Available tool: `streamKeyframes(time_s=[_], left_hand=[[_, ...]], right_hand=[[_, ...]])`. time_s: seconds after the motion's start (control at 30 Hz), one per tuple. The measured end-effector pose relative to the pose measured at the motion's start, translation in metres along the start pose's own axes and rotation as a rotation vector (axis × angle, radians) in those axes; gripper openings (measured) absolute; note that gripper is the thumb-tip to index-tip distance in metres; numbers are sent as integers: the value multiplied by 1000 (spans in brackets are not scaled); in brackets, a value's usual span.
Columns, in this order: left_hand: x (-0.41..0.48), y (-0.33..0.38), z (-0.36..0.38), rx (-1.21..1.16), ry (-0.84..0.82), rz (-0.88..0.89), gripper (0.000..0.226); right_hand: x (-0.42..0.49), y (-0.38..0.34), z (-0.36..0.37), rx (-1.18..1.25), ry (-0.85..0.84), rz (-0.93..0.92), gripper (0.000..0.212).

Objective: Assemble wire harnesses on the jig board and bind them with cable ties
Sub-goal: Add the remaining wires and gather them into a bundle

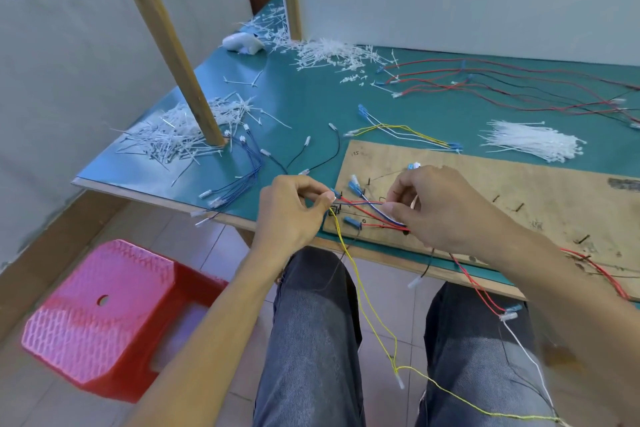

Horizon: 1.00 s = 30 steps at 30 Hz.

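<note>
Landmark: we give all places relative to the jig board.
Left hand: pinches the wire bundle just off the board's left edge.
Right hand: fingers curled, pinching the same bundle over the board's left end.
Bundle axis: left-right, stretched between both hands.
Ties: beyond the board's far edge, right of both hands; we judge the right hand nearer.
Yellow wire: hangs below the board's near edge.

A teal-topped table is carrying a brown plywood jig board; white plastic cable ties are lying bundled just beyond it, thin blue wires to its left
</note>
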<state>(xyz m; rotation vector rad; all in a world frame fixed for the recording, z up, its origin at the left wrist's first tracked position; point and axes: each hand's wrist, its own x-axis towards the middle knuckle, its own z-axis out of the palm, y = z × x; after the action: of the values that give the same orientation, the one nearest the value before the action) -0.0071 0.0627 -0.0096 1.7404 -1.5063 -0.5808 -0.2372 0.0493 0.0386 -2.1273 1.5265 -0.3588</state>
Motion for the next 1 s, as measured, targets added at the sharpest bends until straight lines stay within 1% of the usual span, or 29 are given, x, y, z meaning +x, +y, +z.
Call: streamKeyframes(time_s=[0.2, 0.4, 0.6, 0.73, 0.87, 1.0], left_hand=[[-1, -3, 3, -22, 0, -29, 6], [1, 0, 7, -79, -5, -73, 9], [0, 1, 10, -43, -13, -55, 12], [2, -1, 10, -47, -29, -63, 10], [3, -2, 9, -30, -39, -63, 10], [3, -2, 9, -17, -41, -61, 9]], right_hand=[[-5, 4, 8, -40, 31, 14, 21], [-19, 9, 8, -61, -7, 45, 23], [-34, 4, 2, -149, -87, 98, 24], [-47, 5, -8, -215, -58, 113, 18], [-61, 14, -21, -239, -67, 129, 4], [-78, 31, -35, -239, -35, 157, 12]])
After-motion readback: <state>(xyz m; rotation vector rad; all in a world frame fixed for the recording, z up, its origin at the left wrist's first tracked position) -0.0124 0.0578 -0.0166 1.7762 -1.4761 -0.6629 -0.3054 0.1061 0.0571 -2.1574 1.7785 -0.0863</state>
